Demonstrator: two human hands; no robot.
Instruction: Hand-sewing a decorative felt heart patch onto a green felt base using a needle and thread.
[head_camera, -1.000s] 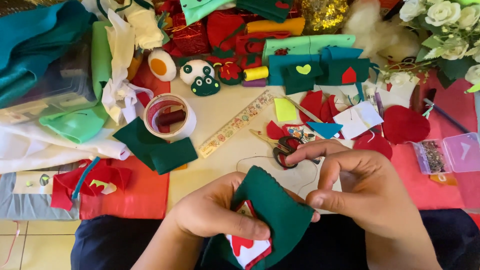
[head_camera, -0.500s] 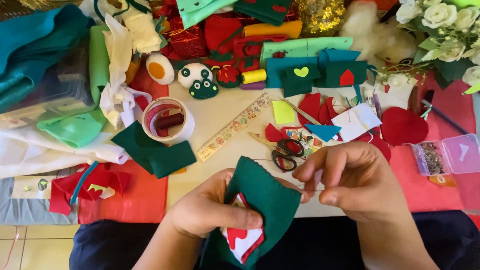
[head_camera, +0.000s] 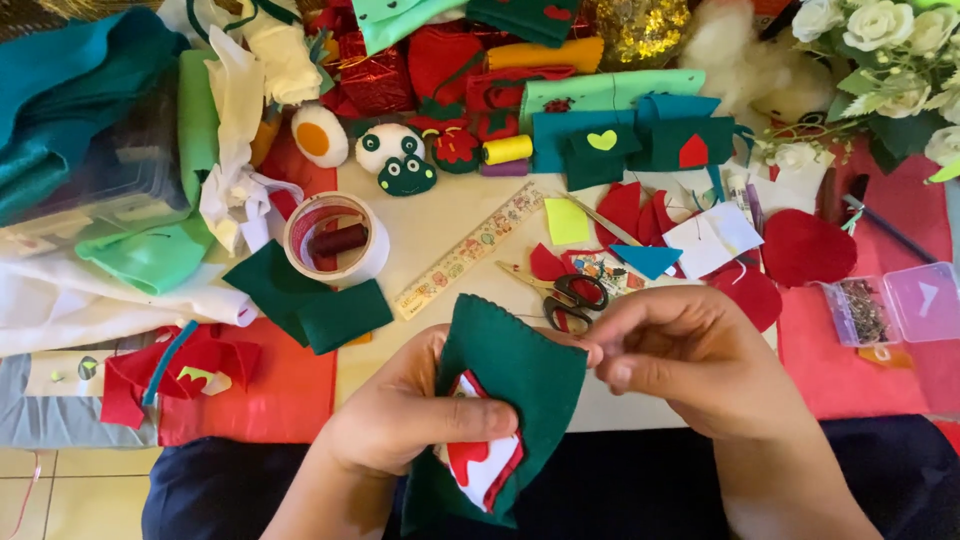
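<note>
Left of the dark green felt piece: a roll of tape with a dark spool inside it stands well apart, up and to the left; two flat dark green felt scraps lie between that roll and the piece.

Left hand: closed on the lower left of the dark green felt piece, thumb across the front, other fingers hidden behind. The piece stands nearly upright over the lap, at the near table edge (its top corner now points straighter up than half a second ago).

Inside the fold: a white and red felt patch shows at the piece's lower left, just under the thumb.

Right hand: fingers curled shut, thumb and forefinger pinched at the piece's upper right edge. A second ago this hand sat higher and a little off the edge; it has since come down and in until it touches the felt. Whatever it pinches is too small to tell.

What that suggests: by my reading, work along that right edge has resumed, with the left hand steadying.

Behind the piece: a patterned ruler lies slantwise up and left; black-handled scissors lie just above the piece's top right.

Far right of the piece: a clear plastic box, lid open.
</note>
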